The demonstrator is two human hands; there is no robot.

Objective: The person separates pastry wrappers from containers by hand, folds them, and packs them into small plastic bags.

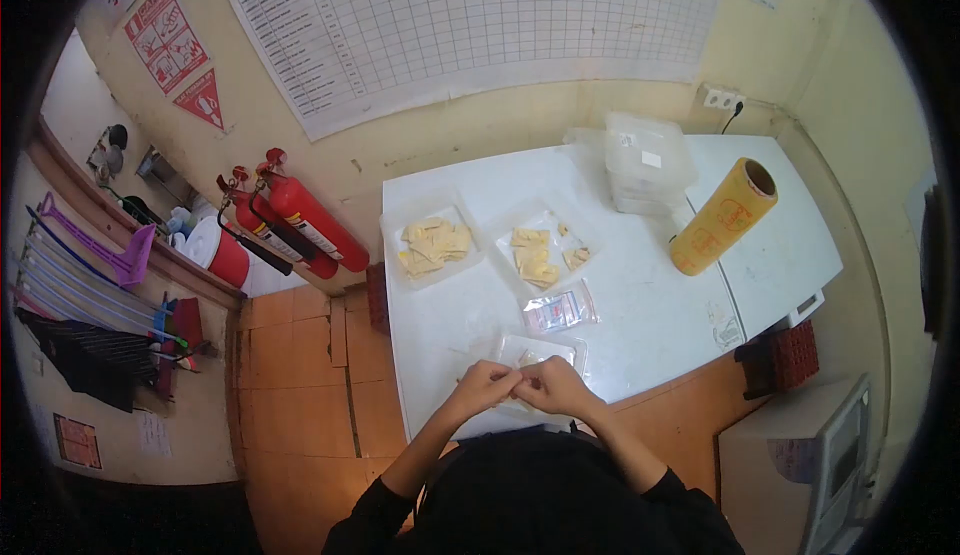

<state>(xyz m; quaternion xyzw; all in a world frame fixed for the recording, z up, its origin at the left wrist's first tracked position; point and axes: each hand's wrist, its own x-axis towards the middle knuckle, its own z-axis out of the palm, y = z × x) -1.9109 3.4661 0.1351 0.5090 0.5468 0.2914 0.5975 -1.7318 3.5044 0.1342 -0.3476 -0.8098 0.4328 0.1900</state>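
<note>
White and smooth, the table spans the middle, with bare top from its centre toward its right and near edges. Above its far edge, a gridded paper chart covers much of the wall. Orange floor tiles run along the table's left edge. Two red fire extinguishers stand off its far-left corner.

A yellow roll of film stands tilted in view on the table's right part, well in from the right edge. Near the far edge, a stack of translucent plastic containers sits left of the roll.

The left container is close to the table's left edge and holds pale yellow folded pieces. The middle container, farther in, holds fewer pieces, with part of its base showing. The near container lies by the table's near edge, right under the hands; its contents are mostly hidden.

The left hand and the right hand meet over it, fingers curled and fingertips pinched together; whether something small is between them, I cannot tell. Just beyond, a printed plastic packet lies flat between the near and middle containers, with open tabletop to its right.
</note>
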